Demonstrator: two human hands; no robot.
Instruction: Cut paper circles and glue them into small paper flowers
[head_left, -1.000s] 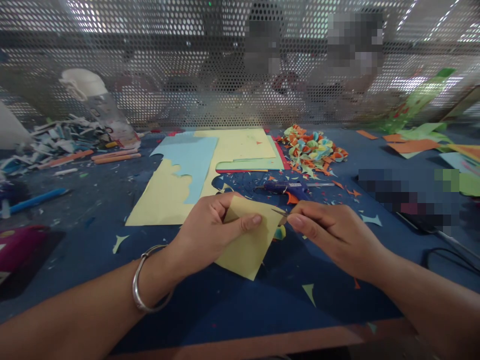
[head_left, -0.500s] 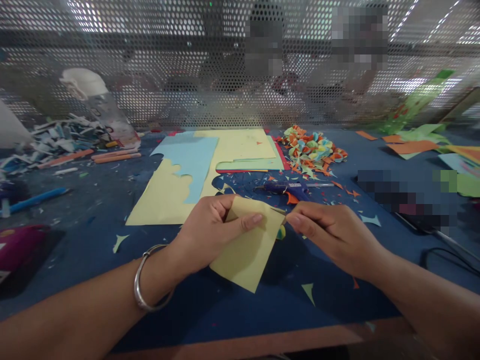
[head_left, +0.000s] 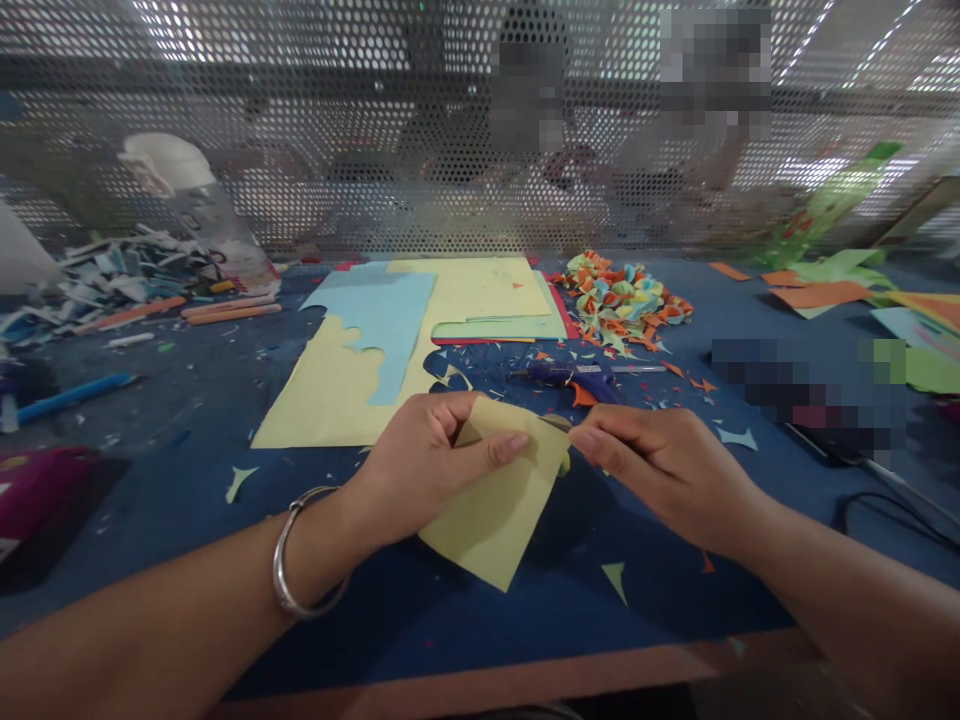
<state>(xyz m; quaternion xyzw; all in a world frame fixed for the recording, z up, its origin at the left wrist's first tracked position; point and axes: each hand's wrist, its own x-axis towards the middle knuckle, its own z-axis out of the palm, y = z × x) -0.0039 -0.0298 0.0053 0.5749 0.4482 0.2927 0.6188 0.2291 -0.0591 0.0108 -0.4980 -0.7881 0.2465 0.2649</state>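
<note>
My left hand point(head_left: 439, 470) pinches a pale yellow sheet of paper point(head_left: 487, 530) between thumb and fingers, above the table. The sheet hangs tilted toward me. My right hand point(head_left: 667, 470) is closed at the sheet's upper right corner. From its fingertips a thin blade of scissors point(head_left: 553, 424) reaches to the paper's top edge; the handles are hidden in the hand. Just behind the corner, a small yellow-green paper piece point(head_left: 565, 464) partly shows. Beyond the hands lies a blue glue gun point(head_left: 577, 377) with an orange part.
Cut yellow and light blue sheets point(head_left: 409, 310) lie behind my left hand. A pile of curled paper pieces point(head_left: 626, 290) sits at the back. A bottle point(head_left: 202, 210), chalk-like sticks point(head_left: 232, 310) and a blue pen point(head_left: 75, 398) are on the left. A perforated metal screen point(head_left: 337, 140) stands behind.
The yellow sheet has turned slightly, its lower corner shifting a little left and down. The blade has shifted slightly at its top edge. Both hands keep their grip.
</note>
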